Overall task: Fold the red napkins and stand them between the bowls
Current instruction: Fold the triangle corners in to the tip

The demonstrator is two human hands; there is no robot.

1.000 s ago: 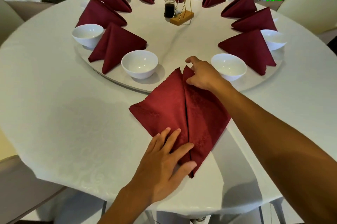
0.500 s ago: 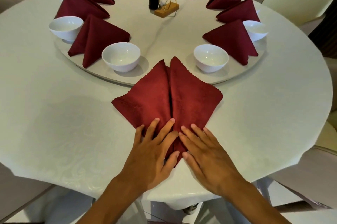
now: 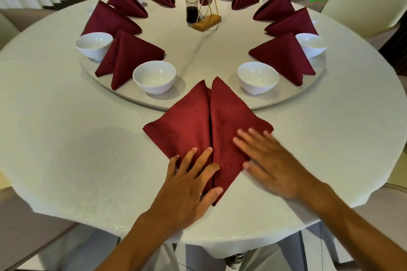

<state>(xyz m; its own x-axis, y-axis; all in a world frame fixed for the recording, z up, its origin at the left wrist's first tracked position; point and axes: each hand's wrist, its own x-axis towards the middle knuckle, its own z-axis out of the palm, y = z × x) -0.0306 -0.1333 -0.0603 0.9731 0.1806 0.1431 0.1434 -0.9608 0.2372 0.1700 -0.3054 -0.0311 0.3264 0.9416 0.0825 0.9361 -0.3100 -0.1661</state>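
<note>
Hands first: my left hand point(image 3: 187, 184) lies flat, fingers spread, pressing the near tip of the red napkin point(image 3: 198, 125), and my right hand point(image 3: 267, 156), fingers straight and blurred, rests on its right flap. That napkin lies flat on the table point(image 3: 66, 138), its far points reaching the turntable point(image 3: 198, 54) between two white bowls point(image 3: 154, 76), with folded napkins point(image 3: 130, 54) standing beyond

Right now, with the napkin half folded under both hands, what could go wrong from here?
1. The napkin has its near tip close to the table edge; a pull toward the person might drag it off.
2. Only the left hand pins the centre seam; the blurred right hand may shift the right flap and open the fold.
3. The far tips lie between two bowls; standing it up could nudge one.
</note>
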